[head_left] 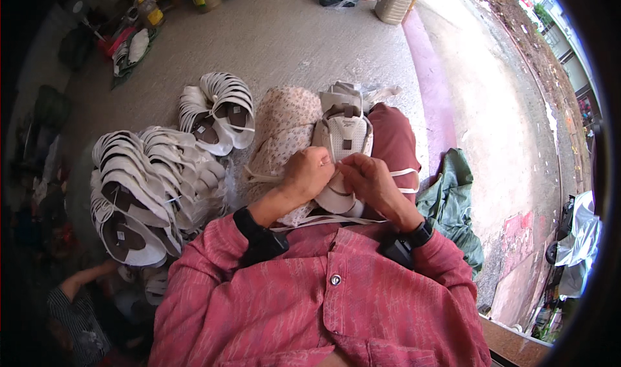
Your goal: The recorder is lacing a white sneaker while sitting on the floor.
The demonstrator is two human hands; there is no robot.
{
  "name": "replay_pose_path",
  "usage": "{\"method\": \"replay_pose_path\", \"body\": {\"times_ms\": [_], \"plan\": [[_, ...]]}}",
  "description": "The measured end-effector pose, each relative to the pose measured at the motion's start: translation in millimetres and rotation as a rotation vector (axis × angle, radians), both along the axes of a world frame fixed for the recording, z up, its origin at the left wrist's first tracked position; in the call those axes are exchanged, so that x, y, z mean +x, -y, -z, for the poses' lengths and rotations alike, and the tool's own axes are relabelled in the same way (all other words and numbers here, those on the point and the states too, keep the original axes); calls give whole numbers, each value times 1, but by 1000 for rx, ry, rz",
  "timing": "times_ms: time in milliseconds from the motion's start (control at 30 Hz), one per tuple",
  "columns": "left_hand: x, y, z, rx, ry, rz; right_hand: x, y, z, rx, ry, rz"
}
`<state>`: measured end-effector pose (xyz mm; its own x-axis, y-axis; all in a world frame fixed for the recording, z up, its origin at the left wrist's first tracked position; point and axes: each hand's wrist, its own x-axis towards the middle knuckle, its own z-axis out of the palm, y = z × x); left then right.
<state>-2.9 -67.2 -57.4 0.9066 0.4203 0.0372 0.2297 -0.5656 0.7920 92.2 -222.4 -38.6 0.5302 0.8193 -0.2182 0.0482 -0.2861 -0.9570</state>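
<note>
A white and beige shoe upper lies across my lap, its tongue end toward me. Over its lower part my left hand is closed, fingertips pinched together. My right hand meets it there, thumb and forefinger also pinched. A white shoelace loops out beyond my right hand, and white lace also shows left of my left hand and below the upper. The short stretch between my fingertips is mostly hidden, but both hands appear to grip the lace.
Stacks of white shoe uppers stand at my left, with another nested stack farther ahead. Floral cloth covers my left leg. Green sheeting lies at the right. Plastic jugs stand at the back. Another person's arm shows lower left.
</note>
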Motion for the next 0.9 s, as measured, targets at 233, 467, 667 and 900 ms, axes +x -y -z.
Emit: {"method": "replay_pose_path", "body": {"times_ms": [233,467,667,900], "plan": [[-3,-12,-20,583,332,158,-1,2,-2,31,91,-39],[12,-41,-53,443,30,697,17,0,-27,93,893,-17],[19,-60,-37,236,57,778,26,-19,-11,41,450,-238],[14,-57,-16,240,191,657,41,-33,-23,169,492,-448]]}}
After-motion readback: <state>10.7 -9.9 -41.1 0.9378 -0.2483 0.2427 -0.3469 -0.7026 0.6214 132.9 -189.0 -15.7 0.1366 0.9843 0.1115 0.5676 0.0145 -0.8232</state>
